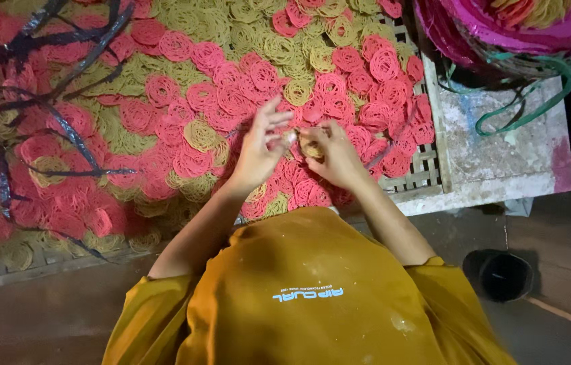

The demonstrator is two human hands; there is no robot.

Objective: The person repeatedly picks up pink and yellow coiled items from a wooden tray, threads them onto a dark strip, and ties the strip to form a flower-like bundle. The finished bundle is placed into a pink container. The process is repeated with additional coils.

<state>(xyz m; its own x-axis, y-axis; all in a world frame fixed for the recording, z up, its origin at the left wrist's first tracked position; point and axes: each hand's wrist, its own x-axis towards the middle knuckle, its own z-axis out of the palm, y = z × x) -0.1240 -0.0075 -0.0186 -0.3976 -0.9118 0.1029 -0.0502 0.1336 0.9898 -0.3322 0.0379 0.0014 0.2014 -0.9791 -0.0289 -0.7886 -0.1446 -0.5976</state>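
My left hand [258, 150] and my right hand [334, 157] meet over a woven bamboo tray [427, 165] covered with several round pink and yellow noodle discs. Between the fingertips of both hands sits a small pale yellow disc piece [293, 138]. The left hand's fingers are spread, with thumb and forefinger pinching the piece. The right hand curls around a yellow disc [310, 147]. Pink discs [383, 64] and yellow discs [197, 135] lie in overlapping layers all around the hands. My mustard shirt [312, 297] fills the lower middle.
Black plastic strips [62, 128] trail across the tray's left side. A pink basket stack [502, 27] with a green cord [535, 101] stands on a stained concrete ledge [502, 155] at the right. A dark round bucket [500, 274] sits on the floor.
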